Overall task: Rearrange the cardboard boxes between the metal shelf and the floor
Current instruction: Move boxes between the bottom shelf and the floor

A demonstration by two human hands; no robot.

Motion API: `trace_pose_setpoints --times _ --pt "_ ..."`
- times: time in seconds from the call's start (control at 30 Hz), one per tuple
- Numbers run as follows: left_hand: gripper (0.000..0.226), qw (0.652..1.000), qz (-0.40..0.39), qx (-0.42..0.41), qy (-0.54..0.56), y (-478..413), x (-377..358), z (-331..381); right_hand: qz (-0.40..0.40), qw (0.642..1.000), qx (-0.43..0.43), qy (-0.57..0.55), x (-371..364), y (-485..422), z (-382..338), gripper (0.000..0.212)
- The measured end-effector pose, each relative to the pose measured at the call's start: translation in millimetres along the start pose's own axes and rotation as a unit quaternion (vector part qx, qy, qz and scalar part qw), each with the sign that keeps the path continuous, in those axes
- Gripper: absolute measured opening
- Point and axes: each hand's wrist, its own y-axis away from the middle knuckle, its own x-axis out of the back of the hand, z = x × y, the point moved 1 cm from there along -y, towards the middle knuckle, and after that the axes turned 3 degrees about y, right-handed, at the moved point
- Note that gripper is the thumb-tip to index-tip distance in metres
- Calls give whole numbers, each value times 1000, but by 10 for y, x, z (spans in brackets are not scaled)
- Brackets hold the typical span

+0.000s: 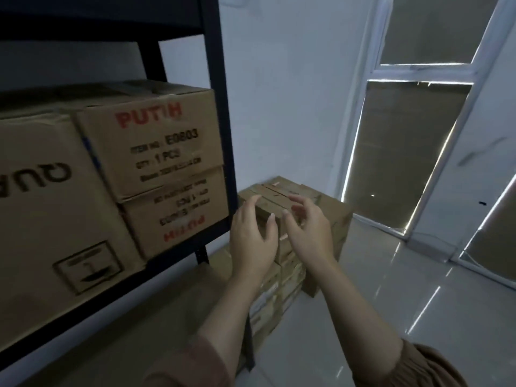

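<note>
A stack of boxes (293, 241) stands on the floor (391, 289) just right of the metal shelf (223, 135), which carries more boxes (156, 146). Both hands, left (251, 236) and right (310, 230), hover spread at the stack's top, seemingly not gripping it.

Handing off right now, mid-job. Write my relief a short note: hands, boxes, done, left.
Left hand: open, empty, reaching toward the floor stack; contact unclear.
Right hand: open, empty, fingers spread just above the same stack.
Boxes: on the metal shelf, two PUTIH boxes are stacked, the lower one upside down, beside a large box. The floor stack stands right of the shelf post, near the wall corner.
Done: cannot tell from this view.
Left: probably grip the stack's top box and move it.
</note>
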Motion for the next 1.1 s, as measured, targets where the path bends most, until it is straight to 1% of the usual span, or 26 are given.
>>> trace_pose_setpoints --times 0.1,0.33,0.43,0.53,0.63,0.73,0.83,0.9,1.03,1.1 --pt "41 999 -25 33 19 -272 -537 -163 -7 1000 -20 11 17 -446 449 33" --pt "40 987 -84 130 44 -1057 -1802 -532 -58 995 -56 67 52 -1542 1400 35" --pt "34 980 -113 157 38 -1307 -2286 -702 -55 991 -91 78 81 -1951 1806 34" --pt "27 967 -160 197 25 -1446 -2677 -865 -62 987 -126 74 108 -2259 2178 37" --pt "14 959 -201 200 2 -1564 -3041 -1043 -69 983 -155 64 118 -2576 2534 37" --pt "13 941 -242 237 0 -1661 -3468 -1251 -73 981 -170 51 119 -2937 2902 35" --pt "16 925 -261 278 -6 -1750 -3958 -1454 -90 979 -177 52 116 -3335 3297 34" --pt "18 910 -265 320 -11 -1817 -4281 -1564 -120 975 -175 61 110 -3610 3577 34" --pt "12 887 -246 390 -8 -1982 -4971 -1715 -193 962 -170 97 127 -4195 4156 35" --pt "10 875 -222 430 -1 -2063 -5278 -1779 -234 951 -167 113 113 -4444 4438 36"
